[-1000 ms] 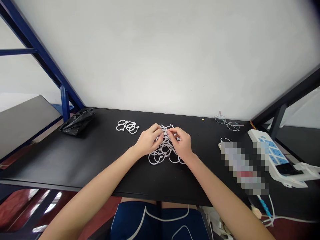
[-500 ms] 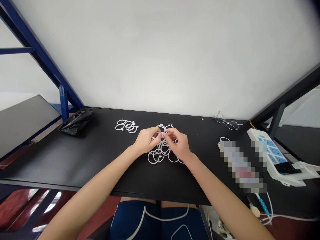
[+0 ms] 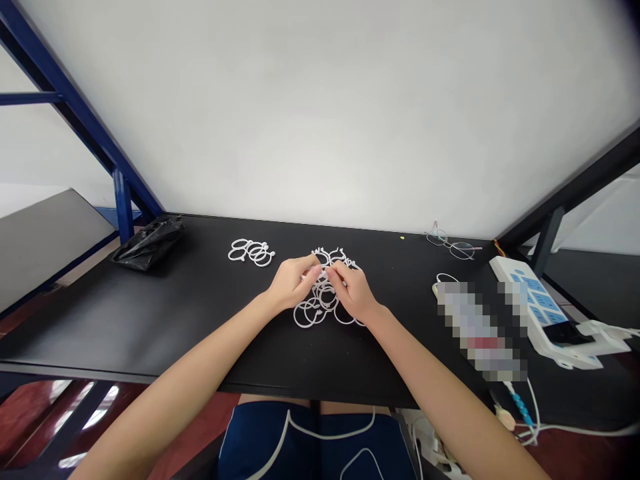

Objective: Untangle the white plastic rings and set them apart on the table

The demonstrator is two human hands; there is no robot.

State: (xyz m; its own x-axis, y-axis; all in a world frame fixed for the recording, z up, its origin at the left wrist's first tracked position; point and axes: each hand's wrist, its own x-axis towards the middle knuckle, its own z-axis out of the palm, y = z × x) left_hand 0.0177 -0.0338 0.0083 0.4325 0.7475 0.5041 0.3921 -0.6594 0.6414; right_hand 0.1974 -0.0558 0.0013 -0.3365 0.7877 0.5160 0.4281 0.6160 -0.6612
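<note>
My left hand (image 3: 295, 281) and my right hand (image 3: 353, 290) meet over a pile of white plastic rings (image 3: 303, 325). Thumbs and fingertips of both hands are pinched together on one white ring, mostly covered by the fingers. Several loose rings, some showing gaps with small knobbed ends, spread beneath and behind the hands. Off to the left, a smaller group of white rings (image 3: 260, 253) lies overlapping on the black table (image 3: 210, 300).
A crumpled black plastic bag (image 3: 147, 245) rests at the table's back left. Eyeglasses (image 3: 461, 251) lie at the back right. Nearer on the right are a blurred-out phone-like object (image 3: 480, 333) with a cable, and a white power strip (image 3: 537, 303) with blue sockets.
The right-hand fingers have curled in slightly, and both hands remain together over the pile. The whole view has shifted a little; the ring groups look the same.
</note>
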